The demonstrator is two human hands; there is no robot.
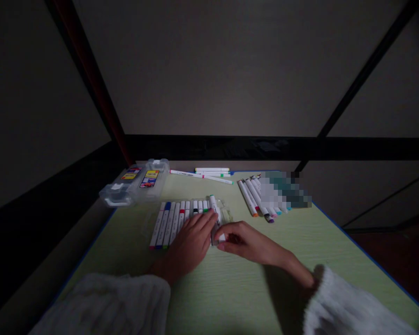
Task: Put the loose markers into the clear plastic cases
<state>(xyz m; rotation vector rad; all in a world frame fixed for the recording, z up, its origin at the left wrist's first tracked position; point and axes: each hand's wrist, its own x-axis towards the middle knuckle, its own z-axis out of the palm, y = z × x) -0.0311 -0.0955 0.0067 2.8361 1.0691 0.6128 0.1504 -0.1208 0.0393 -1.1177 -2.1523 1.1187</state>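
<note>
A row of white markers (pixel 165 227) with coloured ends lies side by side in what looks like a clear plastic tray (pixel 226 214). Across the right part of the row, my left hand (pixel 190 239) rests flat, fingers stretched out and together, covering several markers. At the row's right end is one white marker (pixel 212 203) with a green tip, sticking out a little farther than its neighbours. My right hand (pixel 249 241) pinches the near end of this marker between thumb and fingers. The left fingertips touch the same marker farther up.
Two clear plastic cases (pixel 150 179) with colourful labels stand at the back left. Several loose markers (pixel 212 172) lie along the far table edge. Another bunch of markers (pixel 251 193) lies at the right, beside a pixelated patch. A wall rises behind the greenish table (pixel 223 288).
</note>
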